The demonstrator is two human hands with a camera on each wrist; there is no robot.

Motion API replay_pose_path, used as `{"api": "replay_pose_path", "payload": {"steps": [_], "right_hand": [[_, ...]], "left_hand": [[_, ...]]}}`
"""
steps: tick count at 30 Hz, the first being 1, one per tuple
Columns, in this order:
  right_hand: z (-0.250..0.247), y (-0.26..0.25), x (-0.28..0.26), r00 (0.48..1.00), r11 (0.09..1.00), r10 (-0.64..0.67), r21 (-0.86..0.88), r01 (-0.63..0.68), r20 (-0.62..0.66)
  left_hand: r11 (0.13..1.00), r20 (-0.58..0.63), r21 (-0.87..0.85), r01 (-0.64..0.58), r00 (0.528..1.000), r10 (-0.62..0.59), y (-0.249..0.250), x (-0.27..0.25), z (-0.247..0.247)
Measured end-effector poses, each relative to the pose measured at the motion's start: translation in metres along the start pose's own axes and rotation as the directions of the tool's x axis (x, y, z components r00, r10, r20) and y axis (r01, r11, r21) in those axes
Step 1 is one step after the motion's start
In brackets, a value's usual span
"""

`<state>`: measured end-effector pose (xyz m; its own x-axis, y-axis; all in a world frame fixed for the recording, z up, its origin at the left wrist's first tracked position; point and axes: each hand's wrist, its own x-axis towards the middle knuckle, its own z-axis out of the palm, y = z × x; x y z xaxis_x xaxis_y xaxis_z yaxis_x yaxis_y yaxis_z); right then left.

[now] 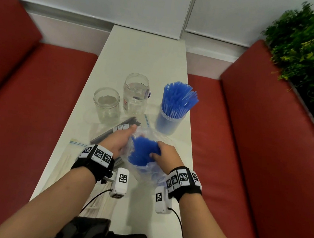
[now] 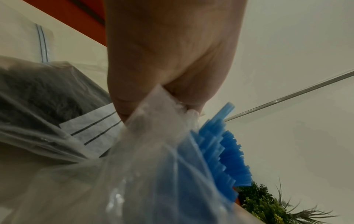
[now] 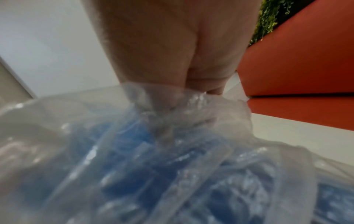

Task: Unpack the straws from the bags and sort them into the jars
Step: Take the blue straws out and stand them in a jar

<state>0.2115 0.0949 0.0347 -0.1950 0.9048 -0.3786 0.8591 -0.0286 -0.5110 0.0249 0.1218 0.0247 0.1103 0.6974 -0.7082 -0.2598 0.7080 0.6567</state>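
A table runs away from the person, with a bench on its left and another bench on its right. Taking the tall jar as the landmark: a shorter jar stands just left of it, a jar full of straws stands to its right. Nearer than the tall jar lie a bag of straws and, right of that, a held bag with straws in it, between the left hand and right hand. Another bag lies nearest, at the table's left edge.

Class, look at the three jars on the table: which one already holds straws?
The jar on the right, packed with upright blue straws. The short jar and tall jar hold no straws.
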Motion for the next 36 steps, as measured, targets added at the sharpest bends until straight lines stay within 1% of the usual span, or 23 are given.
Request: {"api": "replay_pose_path", "payload": {"steps": [3,6,10,12,14,15,18,19,21,22,24,26,28,30,31,33,35,36], "right_hand": [[-0.002,0.001,-0.003,0.997,0.995,-0.043,0.083,0.048,-0.068],[-0.007,-0.002,-0.006,0.986,0.968,-0.072,0.229,0.106,-0.153],[-0.017,-0.011,-0.009,0.948,0.875,-0.127,0.417,0.245,-0.291],[-0.017,-0.017,-0.010,0.918,0.806,-0.135,0.498,0.321,-0.373],[-0.013,-0.022,-0.010,0.902,0.723,-0.109,0.589,0.361,-0.418],[-0.010,-0.025,-0.010,0.902,0.690,-0.082,0.628,0.359,-0.424],[0.000,-0.028,-0.008,0.915,0.649,0.015,0.700,0.298,-0.404],[0.000,-0.030,-0.008,0.917,0.636,0.031,0.716,0.288,-0.397],[-0.011,-0.036,-0.009,0.917,0.590,0.023,0.746,0.309,-0.398],[-0.022,-0.040,-0.010,0.912,0.569,0.007,0.752,0.333,-0.409],[-0.053,-0.050,-0.011,0.886,0.538,-0.044,0.737,0.410,-0.461],[-0.093,-0.063,-0.011,0.840,0.477,-0.076,0.720,0.504,-0.538],[-0.136,-0.072,-0.009,0.771,0.395,-0.074,0.691,0.605,-0.633],[-0.174,-0.070,-0.006,0.702,0.346,-0.051,0.647,0.680,-0.710],[-0.187,-0.066,-0.004,0.677,0.339,-0.030,0.630,0.699,-0.735],[-0.198,-0.052,0.005,0.655,0.380,0.021,0.612,0.694,-0.756],[-0.189,-0.039,0.018,0.662,0.442,0.069,0.618,0.650,-0.746],[-0.181,-0.034,0.025,0.675,0.457,0.089,0.632,0.626,-0.733]], "left_hand": [[1.000,0.037,-0.019,-0.014,0.999,0.014,0.000,-0.002,0.000],[0.999,0.030,-0.033,-0.015,0.999,0.016,0.002,-0.004,0.000],[0.994,0.076,-0.110,-0.001,0.997,0.010,0.001,-0.005,-0.001],[0.996,0.092,-0.089,-0.002,0.996,0.010,-0.002,-0.005,-0.002],[0.999,0.100,-0.028,-0.026,0.995,0.028,-0.003,-0.006,-0.001],[0.999,0.090,0.015,-0.040,0.995,0.038,-0.003,-0.007,-0.001],[0.994,0.082,0.090,-0.062,0.995,0.055,-0.004,-0.008,-0.002],[0.994,0.096,0.093,-0.058,0.994,0.049,-0.005,-0.008,-0.003],[0.994,0.122,0.101,-0.043,0.992,0.031,-0.006,-0.007,-0.003],[0.994,0.117,0.107,-0.032,0.993,0.019,-0.006,-0.007,-0.003],[0.992,0.082,0.122,-0.005,0.997,-0.005,-0.006,-0.006,-0.004],[0.993,0.070,0.120,0.007,0.997,-0.016,-0.006,-0.004,-0.004],[0.995,0.074,0.101,0.005,0.997,-0.013,-0.005,-0.002,-0.005],[0.995,0.077,0.097,0.006,0.997,-0.014,-0.005,-0.002,-0.005],[0.995,0.080,0.101,0.005,0.997,-0.013,-0.005,-0.003,-0.005],[0.993,0.077,0.115,0.004,0.997,-0.013,-0.004,-0.002,-0.005],[0.989,0.066,0.147,0.011,0.998,-0.021,-0.003,-0.001,-0.006],[0.988,0.060,0.156,0.017,0.998,-0.026,-0.002,0.000,-0.006]]}}
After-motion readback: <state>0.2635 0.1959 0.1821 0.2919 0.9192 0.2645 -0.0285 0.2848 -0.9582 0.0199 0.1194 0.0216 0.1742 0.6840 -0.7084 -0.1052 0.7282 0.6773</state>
